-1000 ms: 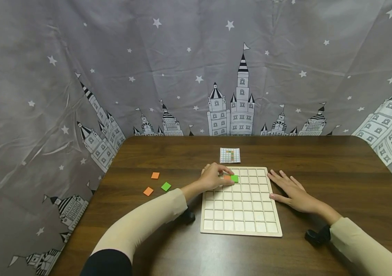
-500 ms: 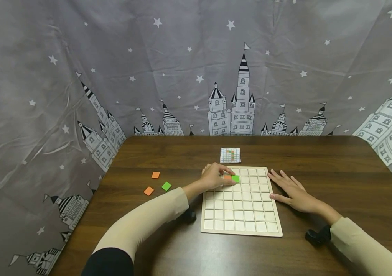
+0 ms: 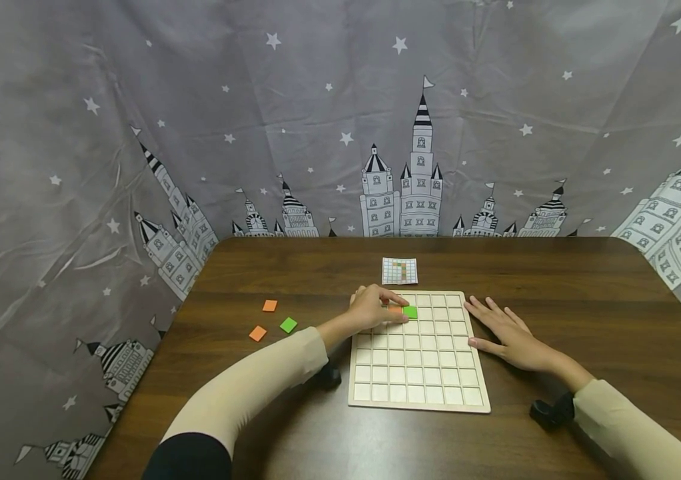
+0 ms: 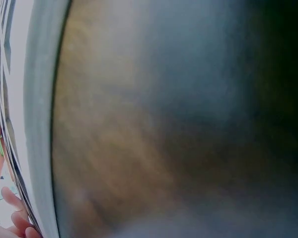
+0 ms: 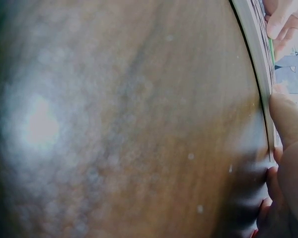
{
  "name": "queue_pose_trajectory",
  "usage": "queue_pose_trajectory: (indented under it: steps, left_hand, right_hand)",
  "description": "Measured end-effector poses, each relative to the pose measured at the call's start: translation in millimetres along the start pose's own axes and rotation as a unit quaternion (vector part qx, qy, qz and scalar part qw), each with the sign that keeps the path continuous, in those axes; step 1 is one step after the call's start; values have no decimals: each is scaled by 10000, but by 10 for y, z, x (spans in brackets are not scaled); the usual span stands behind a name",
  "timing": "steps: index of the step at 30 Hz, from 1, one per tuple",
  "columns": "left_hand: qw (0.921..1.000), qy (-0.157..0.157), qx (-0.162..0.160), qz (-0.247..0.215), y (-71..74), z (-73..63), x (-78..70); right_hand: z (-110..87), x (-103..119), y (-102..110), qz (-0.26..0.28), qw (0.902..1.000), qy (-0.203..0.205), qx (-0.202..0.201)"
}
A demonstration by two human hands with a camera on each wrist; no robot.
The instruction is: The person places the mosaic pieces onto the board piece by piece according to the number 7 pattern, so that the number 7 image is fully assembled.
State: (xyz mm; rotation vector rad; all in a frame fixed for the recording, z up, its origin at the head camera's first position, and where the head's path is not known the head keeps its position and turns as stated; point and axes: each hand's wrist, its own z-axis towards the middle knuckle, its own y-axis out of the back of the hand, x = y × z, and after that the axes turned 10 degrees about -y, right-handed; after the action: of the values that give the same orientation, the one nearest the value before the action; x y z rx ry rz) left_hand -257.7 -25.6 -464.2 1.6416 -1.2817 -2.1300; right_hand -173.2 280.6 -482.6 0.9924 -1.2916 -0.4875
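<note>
In the head view, a pale wooden grid board (image 3: 414, 408) lies on the table. My left hand (image 3: 368, 307) reaches over its upper left part, thumb and fingertips pinching a green square tile (image 3: 410, 312). Just left of that tile, an orange square tile (image 3: 396, 310) shows on the board, partly covered by the hand. My right hand (image 3: 511, 340) rests at the board's right edge with fingers spread, touching it and holding no tile. Both wrist views show mostly blurred tabletop, with the board's edge and parts of the hands at the side.
Left of the board lie two loose orange tiles (image 3: 270, 305) and a loose green tile (image 3: 288, 325). A small card (image 3: 400, 271) printed with a coloured grid lies behind the board. Beyond the wooden table (image 3: 532, 267) hangs a grey curtain (image 3: 328, 120) with castles and stars.
The green tile has shifted very slightly to the right on the board, with my left fingertips following. My right hand, the board and the loose tiles stay where they were.
</note>
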Motion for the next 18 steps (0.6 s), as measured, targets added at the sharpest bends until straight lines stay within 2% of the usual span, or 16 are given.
queue_pose_trajectory:
  steps: [7, 11, 18]
  left_hand:
    - [10000, 71, 6, -47, 9, -2, -20]
    - [9999, 46, 30, -161, 24, -5, -19]
    - [9962, -399, 52, -776, 125, -6, -3]
  right_hand:
    - [2, -7, -17, 94, 9997, 122, -165]
    - [-1, 10, 1, 82, 9999, 79, -67]
    - [-6, 21, 10, 21, 10000, 39, 25]
